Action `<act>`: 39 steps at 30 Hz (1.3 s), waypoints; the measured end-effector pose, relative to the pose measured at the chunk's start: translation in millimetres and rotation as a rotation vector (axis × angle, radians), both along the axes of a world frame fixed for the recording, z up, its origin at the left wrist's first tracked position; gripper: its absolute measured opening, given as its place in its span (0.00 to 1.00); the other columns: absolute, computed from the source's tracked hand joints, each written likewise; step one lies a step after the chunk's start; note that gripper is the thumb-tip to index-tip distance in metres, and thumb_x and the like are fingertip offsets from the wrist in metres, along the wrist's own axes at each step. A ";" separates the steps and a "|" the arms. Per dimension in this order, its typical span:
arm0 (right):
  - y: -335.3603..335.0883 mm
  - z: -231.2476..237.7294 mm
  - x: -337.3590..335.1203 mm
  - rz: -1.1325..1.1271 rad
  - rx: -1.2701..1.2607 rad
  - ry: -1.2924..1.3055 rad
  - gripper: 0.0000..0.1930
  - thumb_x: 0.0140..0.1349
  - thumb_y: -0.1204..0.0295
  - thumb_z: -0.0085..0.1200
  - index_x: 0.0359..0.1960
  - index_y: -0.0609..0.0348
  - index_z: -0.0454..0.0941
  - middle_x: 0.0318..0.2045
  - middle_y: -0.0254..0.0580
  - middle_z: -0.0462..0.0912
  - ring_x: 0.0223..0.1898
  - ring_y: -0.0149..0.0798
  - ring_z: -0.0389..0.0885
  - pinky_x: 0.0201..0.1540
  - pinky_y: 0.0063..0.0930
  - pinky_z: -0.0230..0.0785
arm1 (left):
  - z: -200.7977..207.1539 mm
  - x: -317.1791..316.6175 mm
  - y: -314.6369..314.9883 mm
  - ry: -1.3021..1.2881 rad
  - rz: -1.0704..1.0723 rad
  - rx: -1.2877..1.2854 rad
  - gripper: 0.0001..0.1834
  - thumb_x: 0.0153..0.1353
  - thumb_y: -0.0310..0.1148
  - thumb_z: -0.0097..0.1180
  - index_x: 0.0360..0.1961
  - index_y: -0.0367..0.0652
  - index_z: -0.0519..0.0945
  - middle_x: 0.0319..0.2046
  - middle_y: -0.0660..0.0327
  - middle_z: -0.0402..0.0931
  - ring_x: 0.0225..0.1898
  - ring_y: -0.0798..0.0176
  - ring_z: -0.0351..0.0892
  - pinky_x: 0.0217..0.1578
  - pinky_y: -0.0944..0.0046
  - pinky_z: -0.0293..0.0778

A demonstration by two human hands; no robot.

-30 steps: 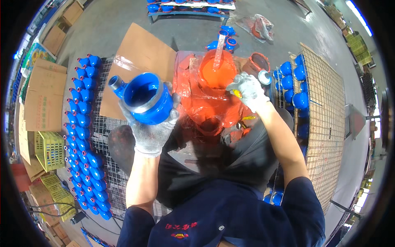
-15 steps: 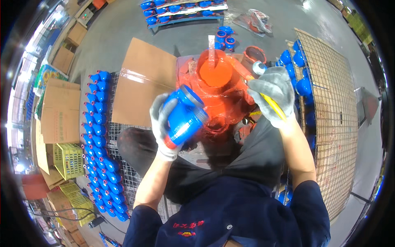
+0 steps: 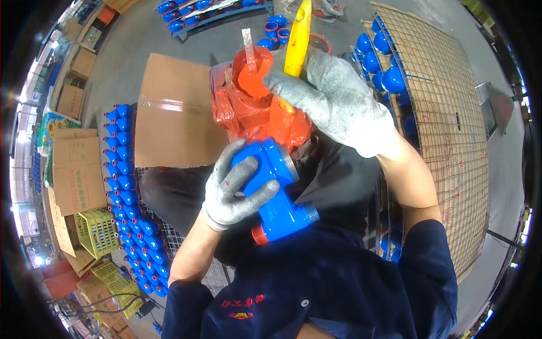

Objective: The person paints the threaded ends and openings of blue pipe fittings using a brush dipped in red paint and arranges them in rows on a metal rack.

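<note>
My left hand (image 3: 234,189) grips a blue-painted metal pipe fitting (image 3: 276,212) from its left side, above my lap. Bare threads show on two of its openings, and a third, at the lower left, has a red-orange end. My right hand (image 3: 339,99) is closed around a yellow-handled paintbrush (image 3: 298,42), the handle pointing up and away from me; its bristles cannot be made out. Both hands wear grey-white gloves. Just beyond the fitting stands a paint-coated pot (image 3: 254,79) of orange paint with a flat strip standing in it.
A cardboard sheet (image 3: 172,113) lies left of the pot. Rows of blue fittings (image 3: 127,186) stand along the far left. On the right, a wire-mesh rack (image 3: 446,135) lies beside more blue parts (image 3: 392,79). Several red-rimmed blue parts (image 3: 276,31) sit behind the pot.
The fitting has turned and come lower, nearer my body. My right hand has moved left, and the brush handle has swung from pointing toward me to pointing up and away. The view has shifted right.
</note>
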State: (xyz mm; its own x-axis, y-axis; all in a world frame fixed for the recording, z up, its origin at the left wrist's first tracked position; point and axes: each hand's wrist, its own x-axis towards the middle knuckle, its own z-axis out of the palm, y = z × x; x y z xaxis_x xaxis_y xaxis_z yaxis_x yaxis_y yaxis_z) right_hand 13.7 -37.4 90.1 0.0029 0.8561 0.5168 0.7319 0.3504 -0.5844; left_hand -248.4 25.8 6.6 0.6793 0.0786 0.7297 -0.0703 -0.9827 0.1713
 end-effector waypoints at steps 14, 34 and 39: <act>-26.1 8.1 -23.0 0.188 -0.091 0.172 0.09 0.60 0.74 0.67 0.40 0.58 0.81 0.38 0.39 0.83 0.33 0.37 0.83 0.37 0.32 0.75 | -9.0 -1.7 -2.8 -0.087 0.233 -0.348 0.41 0.35 0.32 0.86 0.55 0.48 0.81 0.60 0.46 0.72 0.59 0.43 0.78 0.58 0.49 0.79; 5.3 -90.8 8.2 0.449 0.000 0.594 0.13 0.54 0.83 0.68 0.43 0.61 0.86 0.41 0.44 0.84 0.45 0.41 0.82 0.47 0.33 0.75 | -7.1 -16.3 14.5 -0.660 -0.820 -2.732 0.44 0.66 0.65 0.53 0.69 0.40 0.65 0.55 0.37 0.76 0.48 0.30 0.83 0.34 0.48 0.91; 13.0 -113.2 5.3 0.395 -0.039 0.908 0.09 0.59 0.81 0.67 0.41 0.61 0.86 0.44 0.44 0.84 0.46 0.39 0.82 0.50 0.32 0.75 | -3.7 -13.1 6.9 -0.783 -0.926 -2.679 0.44 0.66 0.64 0.53 0.69 0.39 0.65 0.56 0.37 0.75 0.47 0.34 0.82 0.44 0.43 0.88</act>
